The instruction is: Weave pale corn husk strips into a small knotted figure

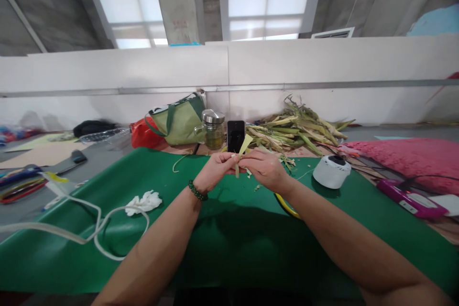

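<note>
My left hand point(216, 170), with a dark green bead bracelet point(197, 190) at the wrist, pinches a pale yellow-green leaf strip point(245, 144) near the middle of the green mat point(229, 234). From the other side my right hand point(266, 168) grips the same strip, and both hands' fingertips nearly meet. One end of the strip points up to the right; a short end hangs below the fingers. Just behind the hands stands a dark phone point(235, 134). Small leaf scraps point(257, 187) lie by the right hand, and a yellow ring-like object point(288, 206) is partly hidden under the right forearm.
A pile of dry husks or leaves point(297, 126) lies at the back right. Beside the phone are a lidded glass mug point(214, 130) and a green bag point(184, 122). A white spool point(332, 172), crumpled tissue point(144, 202), white cable point(98, 229) and purple power strip point(409, 199) surround the work area.
</note>
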